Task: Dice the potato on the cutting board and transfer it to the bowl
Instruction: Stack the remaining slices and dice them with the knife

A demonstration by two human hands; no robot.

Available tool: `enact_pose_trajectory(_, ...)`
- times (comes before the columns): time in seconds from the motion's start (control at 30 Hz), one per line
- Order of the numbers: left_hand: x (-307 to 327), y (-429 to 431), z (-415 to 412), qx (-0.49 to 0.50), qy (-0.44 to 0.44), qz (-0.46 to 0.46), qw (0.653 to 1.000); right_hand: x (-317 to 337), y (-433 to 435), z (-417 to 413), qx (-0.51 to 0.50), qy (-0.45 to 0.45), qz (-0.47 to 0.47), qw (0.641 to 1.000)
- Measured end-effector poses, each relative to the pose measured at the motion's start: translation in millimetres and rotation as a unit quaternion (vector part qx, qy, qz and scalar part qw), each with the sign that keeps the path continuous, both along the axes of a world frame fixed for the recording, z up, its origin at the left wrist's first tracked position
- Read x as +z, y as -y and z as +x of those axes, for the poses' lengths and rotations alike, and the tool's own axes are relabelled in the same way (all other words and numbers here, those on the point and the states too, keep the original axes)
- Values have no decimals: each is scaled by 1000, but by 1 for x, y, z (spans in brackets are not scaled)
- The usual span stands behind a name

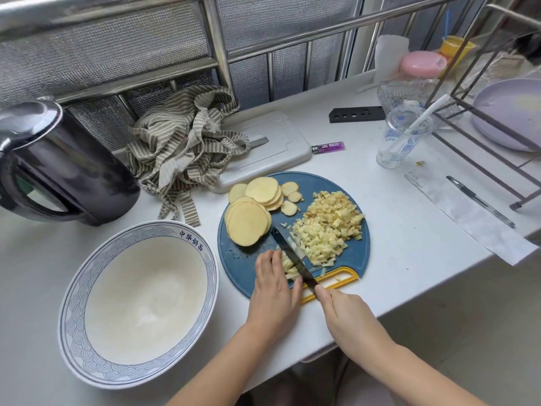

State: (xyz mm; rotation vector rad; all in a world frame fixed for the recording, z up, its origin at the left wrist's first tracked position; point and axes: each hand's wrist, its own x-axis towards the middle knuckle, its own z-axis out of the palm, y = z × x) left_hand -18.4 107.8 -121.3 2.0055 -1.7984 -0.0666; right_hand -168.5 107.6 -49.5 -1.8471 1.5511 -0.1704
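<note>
On my feed the left forearm (222, 361) and right forearm (409, 367) are uncovered as far as the picture's edge. The left hand (273, 291) and right hand (342, 310) are bare too. Between the forearms lies pale mauve cloth (336, 388), too blurred for me to identify.

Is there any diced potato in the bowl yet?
No, the bowl holds nothing; the diced potato lies on the cutting board.
</note>
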Motion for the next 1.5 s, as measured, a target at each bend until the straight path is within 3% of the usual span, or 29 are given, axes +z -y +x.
enact_pose_trajectory(0.13, -2, 0, -1, 6, -10, 3, 1000, 0, -4, 5, -1, 3, 7, 1000)
enact_pose_trajectory(0.3, 1, 2, -5, 21, -23, 2, 1000, 5, -6, 12, 45, -148, -52, 987)
enact_pose_trajectory(0.4, 1, 3, -6, 25, -24, 8, 999, 6, -7, 13, 51, -175, -58, 982)
enact_pose_trajectory(0.5, 2, 3, -7, 29, -22, 10, 999, 4, -2, 9, 18, -144, -34, 989)
enact_pose_trajectory(0.67, 0, 3, -9, 31, -12, 10, 999, 6, 3, -6, -38, 5, 39, 999)
enact_pose_trajectory(0.8, -2, 3, -6, 22, -6, -7, 1000, 10, 0, -18, -81, 58, 41, 994)
enact_pose_trajectory(0.93, -1, 2, -4, 11, -22, -15, 1000, 11, -1, -17, -75, 55, 42, 995)
enact_pose_trajectory(1.3, 12, -6, 13, -19, -127, 20, 992, -16, 9, 7, 6, -114, -56, 992)
enact_pose_trajectory(1.5, 21, -9, 18, -31, -145, 37, 988, -15, 13, -4, -20, -42, -35, 998)
